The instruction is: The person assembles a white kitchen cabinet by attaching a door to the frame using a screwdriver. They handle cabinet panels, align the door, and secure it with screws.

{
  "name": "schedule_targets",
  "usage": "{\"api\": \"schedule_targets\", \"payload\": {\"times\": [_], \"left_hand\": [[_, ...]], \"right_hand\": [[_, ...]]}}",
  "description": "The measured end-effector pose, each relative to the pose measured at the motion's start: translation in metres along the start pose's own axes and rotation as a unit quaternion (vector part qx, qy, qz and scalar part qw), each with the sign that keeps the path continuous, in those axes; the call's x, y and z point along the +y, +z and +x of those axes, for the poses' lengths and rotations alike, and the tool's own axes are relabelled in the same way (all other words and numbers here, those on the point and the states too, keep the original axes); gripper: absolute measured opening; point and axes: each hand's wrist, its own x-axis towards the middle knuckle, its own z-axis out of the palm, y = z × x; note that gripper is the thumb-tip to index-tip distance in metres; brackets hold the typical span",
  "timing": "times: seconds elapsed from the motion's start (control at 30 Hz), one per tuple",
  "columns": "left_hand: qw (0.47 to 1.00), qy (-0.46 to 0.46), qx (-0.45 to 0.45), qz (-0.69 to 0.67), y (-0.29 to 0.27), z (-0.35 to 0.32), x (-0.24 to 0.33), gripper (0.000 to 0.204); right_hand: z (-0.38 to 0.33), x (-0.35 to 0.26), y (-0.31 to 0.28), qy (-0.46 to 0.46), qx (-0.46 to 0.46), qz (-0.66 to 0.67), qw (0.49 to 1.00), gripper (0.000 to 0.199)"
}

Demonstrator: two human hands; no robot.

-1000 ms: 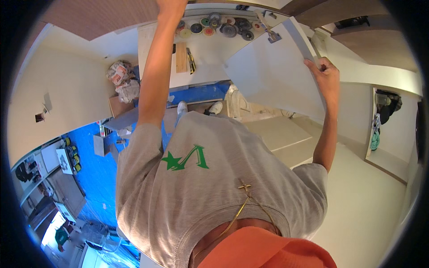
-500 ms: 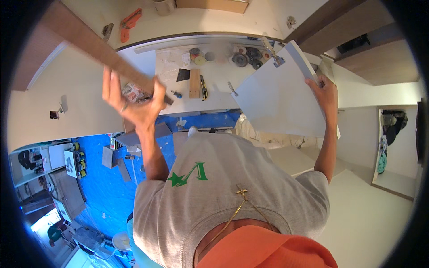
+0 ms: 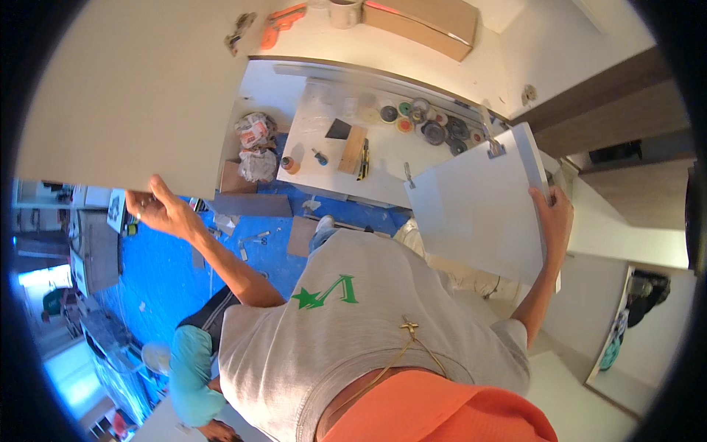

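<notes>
Blue floor sheeting, utility knife and hinged panel suggest a renovation site.

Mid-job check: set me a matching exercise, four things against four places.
Things
1. Left hand
2. Right hand
3. Yellow-and-black utility knife
4. Long brown cardboard box

Places
A. Beside the flat light-wood strip
B. At the side edge of the smaller flat white panel
C. On the pale upper shelf
D. At the lower edge of the large flat cream panel

Pairs: 1-D, 2-B, 3-A, 4-C

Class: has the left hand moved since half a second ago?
Yes: the left hand has moved leftward, away from the white worktop.
</notes>
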Motion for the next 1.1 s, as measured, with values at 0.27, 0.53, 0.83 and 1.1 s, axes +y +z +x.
{"api": "schedule_targets", "payload": {"times": [0.27, 0.53, 0.83, 1.1], "left_hand": [[0.996, 0.014, 0.047, 0.075, 0.003, 0.029, -0.024, 0.048], [0.929, 0.279, 0.157, 0.187, 0.072, -0.018, 0.019, 0.027], [0.725, -0.192, -0.557, -0.357, 0.282, -0.335, 0.09, 0.052], [0.568, -0.278, -0.646, -0.427, 0.323, -0.384, 0.107, 0.031]], "right_hand": [[-0.005, 0.013, -0.001, -0.052, 0.02, 0.016, 0.998, 0.052], [-0.004, 0.025, 0.002, -0.031, 0.017, 0.001, 0.999, 0.055], [-0.008, 0.023, 0.008, -0.066, 0.034, 0.016, 0.997, 0.058], [-0.034, 0.014, 0.008, -0.114, 0.181, -0.007, 0.977, 0.047]]}}
